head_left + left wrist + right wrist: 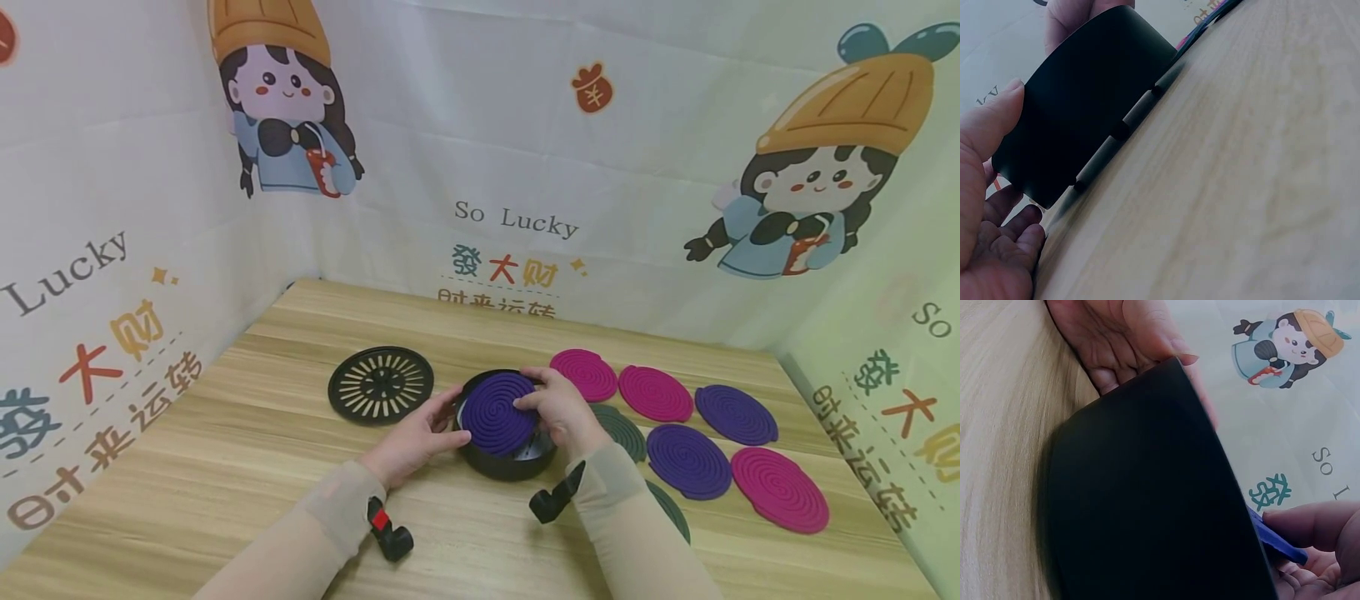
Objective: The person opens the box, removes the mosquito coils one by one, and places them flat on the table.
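Note:
A purple mosquito coil (491,417) lies tilted over the mouth of a round black coil holder (510,467), whose inside shows below the coil. My right hand (566,417) pinches the coil's right part between thumb and fingers. In the right wrist view, the coil's edge (1282,547) pokes out past the holder's dark wall (1135,487). At the left side, my left hand (408,442) grips the holder, thumb near the rim and fingers around the far side. The left wrist view shows the holder's wall (1085,94) standing on the table, with small notches along its base.
Left of the holder lies a black slotted lid (381,385). To the right are magenta coils (656,394), purple coils (688,461) and green coils (621,432), some partly behind my right arm. A printed cloth (405,150) walls the wooden table (247,433).

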The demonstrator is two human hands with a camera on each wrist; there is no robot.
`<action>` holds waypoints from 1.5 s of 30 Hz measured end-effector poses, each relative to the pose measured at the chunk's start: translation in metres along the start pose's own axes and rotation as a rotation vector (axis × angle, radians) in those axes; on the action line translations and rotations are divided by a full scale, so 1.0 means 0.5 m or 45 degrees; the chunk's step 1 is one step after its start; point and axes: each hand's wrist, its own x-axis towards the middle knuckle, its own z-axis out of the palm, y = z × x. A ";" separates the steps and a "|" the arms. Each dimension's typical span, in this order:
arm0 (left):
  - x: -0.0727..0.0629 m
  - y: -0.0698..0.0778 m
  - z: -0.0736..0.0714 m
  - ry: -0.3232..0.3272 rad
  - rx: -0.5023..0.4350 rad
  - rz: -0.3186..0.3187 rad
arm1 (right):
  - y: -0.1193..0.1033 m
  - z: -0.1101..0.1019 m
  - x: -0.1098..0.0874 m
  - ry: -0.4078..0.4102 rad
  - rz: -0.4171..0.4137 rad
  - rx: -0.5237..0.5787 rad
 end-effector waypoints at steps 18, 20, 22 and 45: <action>0.004 0.000 -0.003 -0.009 0.014 0.014 | 0.004 0.000 0.002 0.007 -0.030 0.062; 0.004 0.000 -0.003 -0.013 0.021 0.016 | 0.004 -0.001 0.002 -0.003 -0.035 0.091; 0.003 0.000 -0.004 -0.021 0.023 0.021 | 0.004 -0.004 0.003 0.003 -0.036 0.106; 0.007 -0.008 -0.002 -0.013 -0.011 0.031 | -0.009 -0.091 -0.015 0.004 -0.049 0.295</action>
